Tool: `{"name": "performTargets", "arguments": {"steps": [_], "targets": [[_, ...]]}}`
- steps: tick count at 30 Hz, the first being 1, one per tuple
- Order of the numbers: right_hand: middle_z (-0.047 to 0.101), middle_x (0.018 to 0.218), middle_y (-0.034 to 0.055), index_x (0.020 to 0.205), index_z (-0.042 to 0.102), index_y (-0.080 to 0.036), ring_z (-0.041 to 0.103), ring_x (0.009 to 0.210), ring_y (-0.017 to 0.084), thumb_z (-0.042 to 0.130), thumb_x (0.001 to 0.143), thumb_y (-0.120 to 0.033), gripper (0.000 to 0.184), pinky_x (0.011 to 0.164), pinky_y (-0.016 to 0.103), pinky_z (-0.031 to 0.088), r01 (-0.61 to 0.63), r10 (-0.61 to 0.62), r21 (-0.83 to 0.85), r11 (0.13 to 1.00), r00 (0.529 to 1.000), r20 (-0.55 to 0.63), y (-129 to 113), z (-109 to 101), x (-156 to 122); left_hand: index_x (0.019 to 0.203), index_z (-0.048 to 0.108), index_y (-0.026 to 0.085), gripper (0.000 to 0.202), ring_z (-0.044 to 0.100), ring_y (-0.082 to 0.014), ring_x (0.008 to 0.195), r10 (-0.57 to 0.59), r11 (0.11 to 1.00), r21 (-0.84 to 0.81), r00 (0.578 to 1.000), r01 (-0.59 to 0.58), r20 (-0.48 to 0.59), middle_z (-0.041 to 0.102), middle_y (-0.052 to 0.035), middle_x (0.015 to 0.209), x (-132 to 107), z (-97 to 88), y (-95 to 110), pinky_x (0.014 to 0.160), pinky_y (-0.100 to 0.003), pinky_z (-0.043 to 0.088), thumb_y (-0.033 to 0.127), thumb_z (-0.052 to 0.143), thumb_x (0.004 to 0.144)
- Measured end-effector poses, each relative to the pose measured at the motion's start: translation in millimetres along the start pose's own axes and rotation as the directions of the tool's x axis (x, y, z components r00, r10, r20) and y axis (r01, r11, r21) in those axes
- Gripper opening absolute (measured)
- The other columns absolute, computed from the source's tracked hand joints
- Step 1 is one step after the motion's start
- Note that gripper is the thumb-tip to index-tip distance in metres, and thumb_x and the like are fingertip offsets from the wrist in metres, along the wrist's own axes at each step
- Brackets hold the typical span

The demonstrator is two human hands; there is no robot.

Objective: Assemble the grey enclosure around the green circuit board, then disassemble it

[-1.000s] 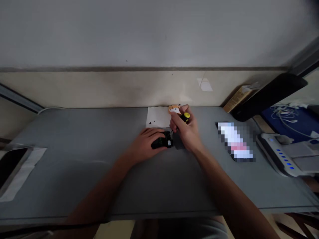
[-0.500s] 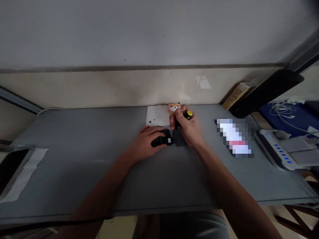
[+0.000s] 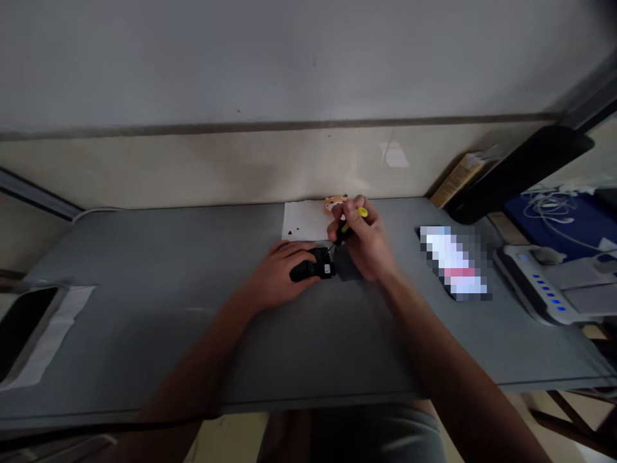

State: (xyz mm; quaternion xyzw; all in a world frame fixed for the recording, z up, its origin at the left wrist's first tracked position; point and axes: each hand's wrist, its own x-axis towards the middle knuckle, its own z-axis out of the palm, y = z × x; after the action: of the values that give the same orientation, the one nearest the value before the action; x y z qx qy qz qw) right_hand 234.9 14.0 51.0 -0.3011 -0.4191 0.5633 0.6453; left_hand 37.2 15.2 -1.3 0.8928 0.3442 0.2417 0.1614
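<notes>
A small black device (image 3: 312, 265) with a little white label lies on the grey table, and my left hand (image 3: 282, 273) is closed around its left side, holding it down. My right hand (image 3: 361, 235) grips a screwdriver (image 3: 343, 230) with a black and yellow handle, its thin shaft slanting down to the device's upper right edge. Whether the tip sits in a screw is too small to tell. A flat dark grey piece (image 3: 346, 267) lies just right of the device, partly under my right hand.
Behind the hands lies white paper (image 3: 304, 220) with small dark bits on it, beside an orange-and-white animal-face item (image 3: 334, 204). To the right are a phone (image 3: 453, 263) with a blurred screen, a power strip (image 3: 540, 283) and a black cylinder (image 3: 520, 173). A dark tablet-like object (image 3: 26, 325) lies left.
My right hand has tilted the screwdriver, and the yellow handle end has shifted slightly up and left. My left hand still holds the device in nearly the same place.
</notes>
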Motion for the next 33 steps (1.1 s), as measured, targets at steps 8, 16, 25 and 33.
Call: {"name": "performTargets", "arguments": {"steps": [8,16,25,33], "targets": [[0.045,0.067,-0.0036,0.085,0.056,-0.026,0.044,0.059,0.013,0.057,0.084,-0.084,0.057,0.058,0.030,0.044,0.005,-0.001,-0.061,0.998,0.998,0.058,-0.2,0.2,4.2,0.090,0.061,0.024,0.017,0.066,-0.0280,0.122,-0.048,0.999,-0.007,0.999,0.049,0.018,0.072,-0.0058,0.131,2.1,-2.6,5.0,0.113,-0.051,0.045,0.036,0.073,0.092],[0.062,0.089,-0.0024,0.076,0.046,-0.024,0.064,0.073,0.013,0.084,0.075,-0.062,0.053,0.071,0.032,0.052,-0.026,0.034,-0.094,0.995,0.996,0.087,-5.1,-3.6,-2.5,0.110,0.070,0.028,0.018,0.066,-0.0267,0.124,-0.017,0.996,0.083,1.000,0.015,0.020,0.071,-0.0042,0.136,0.2,0.1,1.1,0.114,-0.050,0.044,0.040,0.071,0.096],[0.048,0.063,-0.0045,0.093,0.062,-0.027,0.051,0.058,0.013,0.049,0.089,-0.083,0.058,0.061,0.031,0.045,-0.003,0.007,-0.102,0.995,0.999,0.044,0.5,3.2,2.0,0.115,0.072,0.026,0.025,0.067,-0.0263,0.125,0.036,0.994,0.105,0.999,-0.036,0.002,0.071,-0.0072,0.137,-0.9,-0.8,-0.9,0.117,-0.050,0.042,0.044,0.067,0.099],[0.055,0.077,-0.0050,0.074,0.042,-0.025,0.056,0.061,0.009,0.084,0.073,-0.064,0.058,0.058,0.027,0.046,0.016,-0.021,-0.057,0.998,0.995,-0.100,3.4,-3.1,4.3,0.112,0.073,0.027,0.022,0.068,-0.0250,0.123,0.022,0.994,0.109,1.000,-0.024,0.021,0.071,-0.0055,0.137,0.3,-1.3,0.4,0.114,-0.048,0.045,0.042,0.069,0.097]]}}
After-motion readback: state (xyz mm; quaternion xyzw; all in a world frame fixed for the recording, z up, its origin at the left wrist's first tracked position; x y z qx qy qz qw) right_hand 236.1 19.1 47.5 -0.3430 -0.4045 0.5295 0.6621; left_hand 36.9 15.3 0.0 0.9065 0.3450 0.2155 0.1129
